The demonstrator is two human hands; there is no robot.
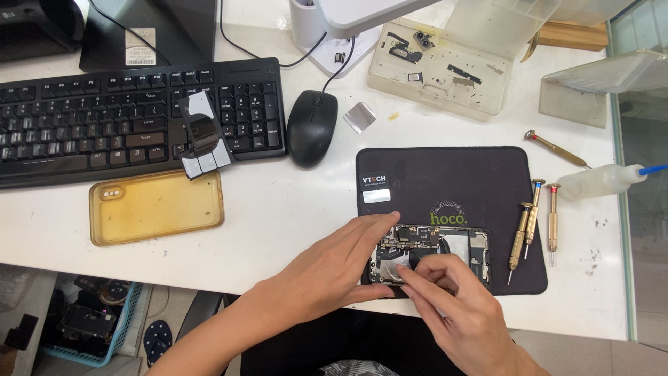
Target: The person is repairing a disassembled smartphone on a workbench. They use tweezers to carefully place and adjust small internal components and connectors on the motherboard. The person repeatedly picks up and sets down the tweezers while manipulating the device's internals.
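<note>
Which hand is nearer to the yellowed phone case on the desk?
Left. The left hand lies right of the phone case; the right hand is farther right, over the opened phone.

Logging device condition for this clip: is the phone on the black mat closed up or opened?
Opened. The phone lies on the black mat with circuit boards and metal shields exposed, between the left hand and right hand.
</note>
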